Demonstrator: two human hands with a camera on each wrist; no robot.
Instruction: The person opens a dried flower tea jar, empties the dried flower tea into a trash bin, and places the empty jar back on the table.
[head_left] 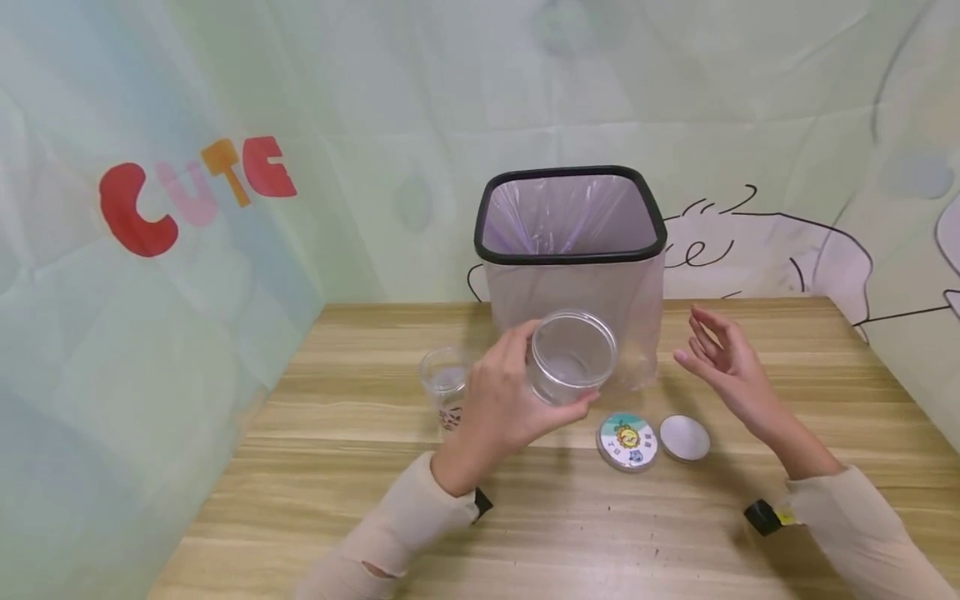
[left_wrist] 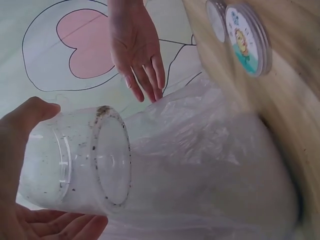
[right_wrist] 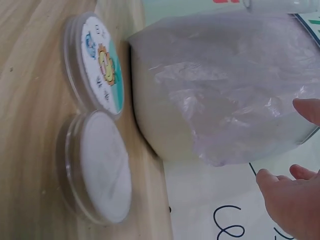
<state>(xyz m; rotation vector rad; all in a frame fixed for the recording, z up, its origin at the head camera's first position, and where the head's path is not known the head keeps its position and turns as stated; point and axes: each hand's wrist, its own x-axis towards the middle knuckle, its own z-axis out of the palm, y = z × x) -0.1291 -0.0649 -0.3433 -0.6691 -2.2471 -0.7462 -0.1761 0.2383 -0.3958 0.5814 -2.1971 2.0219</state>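
Note:
My left hand (head_left: 504, 392) grips a clear plastic jar (head_left: 573, 360) above the table, its round mouth tilted toward the head camera. Dark specks cling to the jar's base (left_wrist: 111, 160) in the left wrist view. To the right, my right hand (head_left: 723, 367) hovers with relaxed fingers and touches nothing. Below the hands lie a round lid with a printed sun picture (head_left: 628, 442) and a plain white lid (head_left: 684, 438), side by side. Behind the jar stands a bin (head_left: 573, 287) with a black rim and a translucent purple liner.
A clear plastic cup (head_left: 444, 379) with dark print stands left of the bin, partly hidden by my left hand. Small dark crumbs dot the wooden table (head_left: 570, 533) near its front. A printed cloth backdrop (head_left: 405, 100) encloses the back and sides.

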